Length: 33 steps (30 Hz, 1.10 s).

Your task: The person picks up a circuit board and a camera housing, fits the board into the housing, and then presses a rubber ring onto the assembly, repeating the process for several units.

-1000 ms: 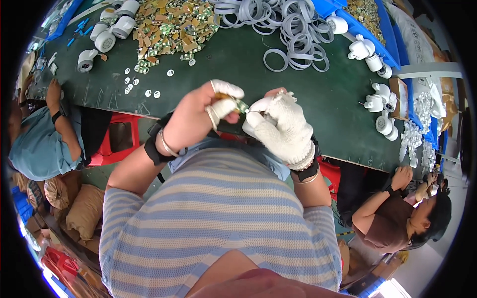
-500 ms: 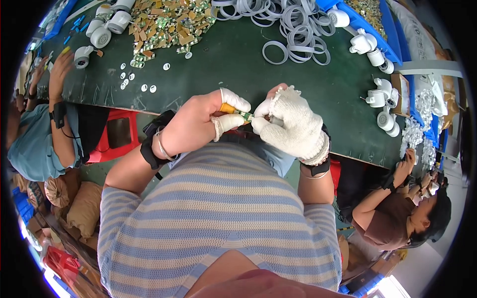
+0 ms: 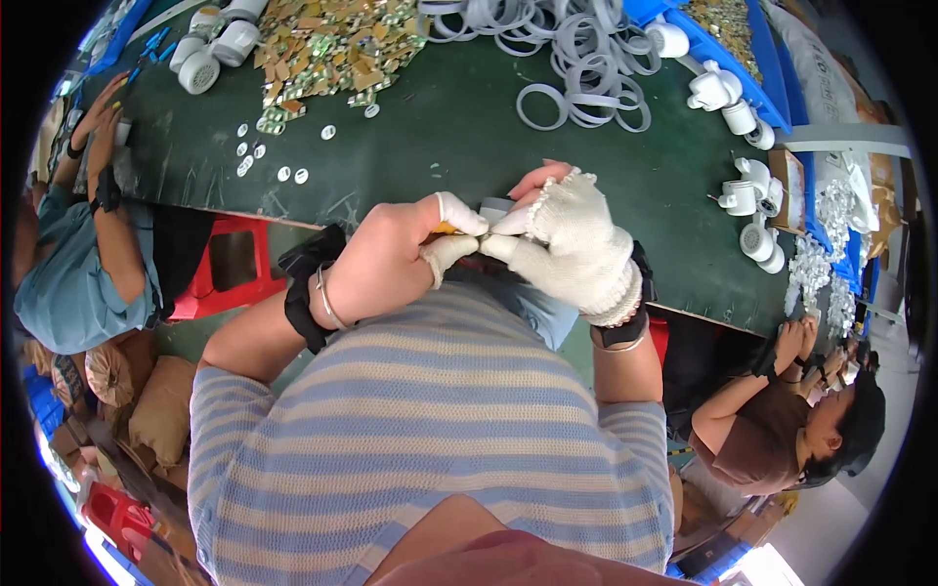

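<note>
My left hand (image 3: 386, 256), with white finger covers on thumb and forefinger, pinches a small circuit board (image 3: 446, 229); only its orange-brown edge shows. Against it, fingertips touching, is my right hand (image 3: 572, 249) in a white knitted glove, its fingers closed. Between the hands a grey-white rounded part (image 3: 495, 208) shows, mostly covered by the right fingers; its kind is unclear. Both hands are just in front of the near edge of the dark green table (image 3: 420, 146).
A heap of small circuit boards (image 3: 332, 49) lies at the far left, near several white discs (image 3: 284, 174). Grey rings (image 3: 591, 78) pile up beyond my right hand. White housings (image 3: 740, 198) stand at the right. Co-workers sit on both sides, one near a red stool (image 3: 234, 264).
My hands have come closer together, hiding the board's green part. The grey-white part now shows between them. The left co-worker's hands moved, and a white housing near them has gone from its place.
</note>
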Motion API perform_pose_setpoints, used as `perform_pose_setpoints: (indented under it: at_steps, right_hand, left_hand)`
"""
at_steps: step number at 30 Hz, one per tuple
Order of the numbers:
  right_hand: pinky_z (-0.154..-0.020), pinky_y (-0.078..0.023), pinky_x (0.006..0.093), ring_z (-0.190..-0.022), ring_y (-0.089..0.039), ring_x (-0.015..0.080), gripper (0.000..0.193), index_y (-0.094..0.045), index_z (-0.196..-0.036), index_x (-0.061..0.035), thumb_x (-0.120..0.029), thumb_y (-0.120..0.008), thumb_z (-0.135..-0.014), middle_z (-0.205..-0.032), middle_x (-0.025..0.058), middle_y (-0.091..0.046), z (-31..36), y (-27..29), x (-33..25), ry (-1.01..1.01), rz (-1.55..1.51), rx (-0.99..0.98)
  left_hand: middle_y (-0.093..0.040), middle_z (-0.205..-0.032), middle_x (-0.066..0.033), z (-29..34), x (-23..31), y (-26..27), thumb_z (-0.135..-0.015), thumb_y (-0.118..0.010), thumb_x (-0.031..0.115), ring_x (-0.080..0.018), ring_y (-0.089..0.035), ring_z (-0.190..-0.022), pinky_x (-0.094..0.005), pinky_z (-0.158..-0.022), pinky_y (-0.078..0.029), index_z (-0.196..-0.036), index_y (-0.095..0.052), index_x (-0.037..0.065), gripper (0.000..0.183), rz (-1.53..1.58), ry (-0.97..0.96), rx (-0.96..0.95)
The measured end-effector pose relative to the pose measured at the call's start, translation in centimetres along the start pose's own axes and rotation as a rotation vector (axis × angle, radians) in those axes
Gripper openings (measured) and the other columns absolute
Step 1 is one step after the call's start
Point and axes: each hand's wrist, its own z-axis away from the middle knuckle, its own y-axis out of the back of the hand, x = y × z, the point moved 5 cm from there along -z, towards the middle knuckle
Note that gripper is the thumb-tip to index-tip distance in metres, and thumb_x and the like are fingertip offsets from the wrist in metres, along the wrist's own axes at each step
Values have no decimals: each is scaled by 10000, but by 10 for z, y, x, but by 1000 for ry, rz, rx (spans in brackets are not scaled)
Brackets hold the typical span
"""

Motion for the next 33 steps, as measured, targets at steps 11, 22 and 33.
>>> perform_pose_setpoints:
  at_steps: [11, 22, 33]
  right_hand:
    - [-905, -520, 359, -1028, -655, 213, 326, -711, -1222, -65, -237, -725, -945, -1112, 113, -702, 42, 106, 76, -607, 355, 634]
    - [-641, -535, 281, -638, -683, 149, 525, -565, -1354, -38, -143, -773, -883, -832, 50, -713, 111, 175, 189, -1031, 340, 483]
    - [-830, -532, 312, -962, -664, 189, 536, -642, -1263, -6, -170, -853, -798, -1168, 121, -687, -5, -1, -11, -31, -120, 299]
  left_hand:
    - [-726, -1112, -111, 46, 3, 107, -988, -673, 0, -177, -719, -1001, -294, -848, -581, -1181, -630, 2, 197, 354, 82, 412]
    - [-702, -1178, -104, 73, -53, 275, -951, -783, 271, -221, -697, -970, -321, -846, -551, -1492, -485, 51, 655, -826, 52, 895]
    - [-490, -1518, -107, -14, -33, -15, -1097, -529, 371, -241, -595, -1306, -435, -997, -580, -1643, -230, 140, 664, 1147, 272, -223]
